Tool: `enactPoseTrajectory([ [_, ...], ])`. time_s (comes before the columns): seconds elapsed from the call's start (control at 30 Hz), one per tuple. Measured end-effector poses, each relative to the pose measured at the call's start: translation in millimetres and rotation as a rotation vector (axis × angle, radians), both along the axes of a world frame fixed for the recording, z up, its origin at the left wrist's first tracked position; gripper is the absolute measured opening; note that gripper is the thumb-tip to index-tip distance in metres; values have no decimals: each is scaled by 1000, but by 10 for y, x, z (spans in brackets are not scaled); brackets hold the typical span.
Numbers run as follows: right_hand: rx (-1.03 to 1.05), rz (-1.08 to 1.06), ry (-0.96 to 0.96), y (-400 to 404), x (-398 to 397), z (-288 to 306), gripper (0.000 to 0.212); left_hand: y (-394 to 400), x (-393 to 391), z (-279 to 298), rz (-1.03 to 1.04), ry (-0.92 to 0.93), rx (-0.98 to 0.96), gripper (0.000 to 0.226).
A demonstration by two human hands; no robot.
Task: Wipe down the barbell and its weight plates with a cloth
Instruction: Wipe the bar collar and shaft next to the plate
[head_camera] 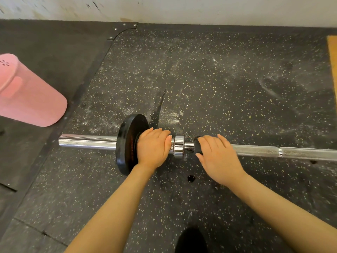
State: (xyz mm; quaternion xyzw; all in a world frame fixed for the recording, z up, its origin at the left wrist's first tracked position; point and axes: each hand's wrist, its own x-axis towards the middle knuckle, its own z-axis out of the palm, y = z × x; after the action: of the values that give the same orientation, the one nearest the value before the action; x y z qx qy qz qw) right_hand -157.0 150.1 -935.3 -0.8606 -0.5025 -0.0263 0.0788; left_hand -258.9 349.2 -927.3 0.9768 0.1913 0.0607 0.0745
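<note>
Head view: the long chrome steel barbell (87,142) lies on the speckled black rubber floor (218,79), its long axis running left to right across the middle of the frame. One round black weight plate (127,143) sits on the sleeve at centre left. My left hand (153,147) rests on the sleeve just right of the plate, touching its inner face, fingers pressed together and curled over the top. My right hand (217,156) grips the shaft right of the chrome collar (179,146), fingers closed around a dark cloth (197,145), judged the wiping rag. Plate lies left of it; the left hand is nearer
</note>
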Motion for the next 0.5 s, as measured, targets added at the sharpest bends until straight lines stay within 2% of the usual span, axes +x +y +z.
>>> enactPoseTrajectory([
  [0.2,-37,4,22,-271,264,38,44,38,62,-28,1,-10,38,51],
  [0.5,58,34,66,210,109,29,43,113,146,-65,-33,-87,96,41],
])
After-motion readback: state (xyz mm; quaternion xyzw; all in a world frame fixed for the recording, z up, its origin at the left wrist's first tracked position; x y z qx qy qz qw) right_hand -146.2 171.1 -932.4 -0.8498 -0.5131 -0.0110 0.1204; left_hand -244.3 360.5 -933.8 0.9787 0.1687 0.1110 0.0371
